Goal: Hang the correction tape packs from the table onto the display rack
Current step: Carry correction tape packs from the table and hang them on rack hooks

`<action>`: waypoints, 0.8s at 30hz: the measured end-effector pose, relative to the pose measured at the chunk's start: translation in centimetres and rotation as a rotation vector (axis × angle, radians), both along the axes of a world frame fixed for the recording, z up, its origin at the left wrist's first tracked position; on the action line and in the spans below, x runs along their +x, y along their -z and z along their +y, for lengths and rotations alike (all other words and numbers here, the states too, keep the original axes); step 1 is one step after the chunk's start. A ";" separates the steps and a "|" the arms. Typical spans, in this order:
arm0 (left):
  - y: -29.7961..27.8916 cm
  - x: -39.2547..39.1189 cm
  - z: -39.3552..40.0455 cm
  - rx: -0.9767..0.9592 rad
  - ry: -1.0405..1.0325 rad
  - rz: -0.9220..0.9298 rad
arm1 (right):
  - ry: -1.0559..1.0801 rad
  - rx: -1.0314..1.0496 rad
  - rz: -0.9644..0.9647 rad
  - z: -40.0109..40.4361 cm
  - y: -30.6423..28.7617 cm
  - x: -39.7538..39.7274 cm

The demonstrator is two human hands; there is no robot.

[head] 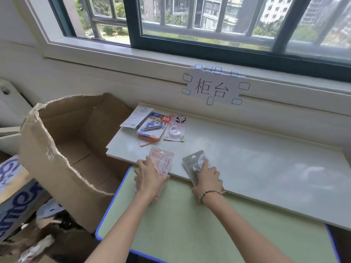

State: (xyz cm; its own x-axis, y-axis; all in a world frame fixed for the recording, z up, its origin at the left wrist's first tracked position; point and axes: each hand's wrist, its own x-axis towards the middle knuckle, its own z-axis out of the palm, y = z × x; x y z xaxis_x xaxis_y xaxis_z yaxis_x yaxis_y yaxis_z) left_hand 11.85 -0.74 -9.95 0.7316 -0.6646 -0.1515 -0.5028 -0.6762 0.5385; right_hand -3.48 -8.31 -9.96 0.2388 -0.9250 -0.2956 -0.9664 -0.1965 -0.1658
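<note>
I'm at the pickup step: my left hand [150, 177] rests on and seems to grasp a pink pack [161, 160], and my right hand [208, 177] grasps a grey pack [193, 164], both at the surface [247, 154] near edge. Three or four more packs [157, 126] lie at twelve o'clock from my left hand, one blue, one with a panda. Each is a flat card with a clear blister and a hang hole on top. No rack is in view, so next I'd lift and turn to find it.
</note>
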 end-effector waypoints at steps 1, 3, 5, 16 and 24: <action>-0.2 0.0 0.5 -0.043 0.003 0.018 | 0.029 -0.030 0.015 1.1 0.1 -0.2; -0.6 -0.1 1.6 -0.113 0.045 0.038 | 0.118 -0.083 -0.035 3.2 0.2 -0.9; -1.3 -0.5 2.7 -0.166 0.116 0.054 | 0.215 -0.130 -0.134 5.0 -0.5 -2.1; -7.5 -14.3 7.0 -0.332 0.537 0.206 | 0.797 -0.392 -0.362 17.2 -8.9 -15.6; -10.8 -33.9 14.2 -0.397 0.973 0.343 | 1.242 -0.597 -0.220 32.2 -13.0 -32.2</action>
State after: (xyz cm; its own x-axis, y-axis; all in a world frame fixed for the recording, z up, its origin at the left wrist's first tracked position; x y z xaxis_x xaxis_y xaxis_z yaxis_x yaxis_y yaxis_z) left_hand -22.05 13.46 0.84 -0.1697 -0.9798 0.1056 -0.5085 0.1788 0.8423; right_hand -35.68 23.86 3.01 -0.8316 -0.5349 0.1498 -0.5240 0.6659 -0.5310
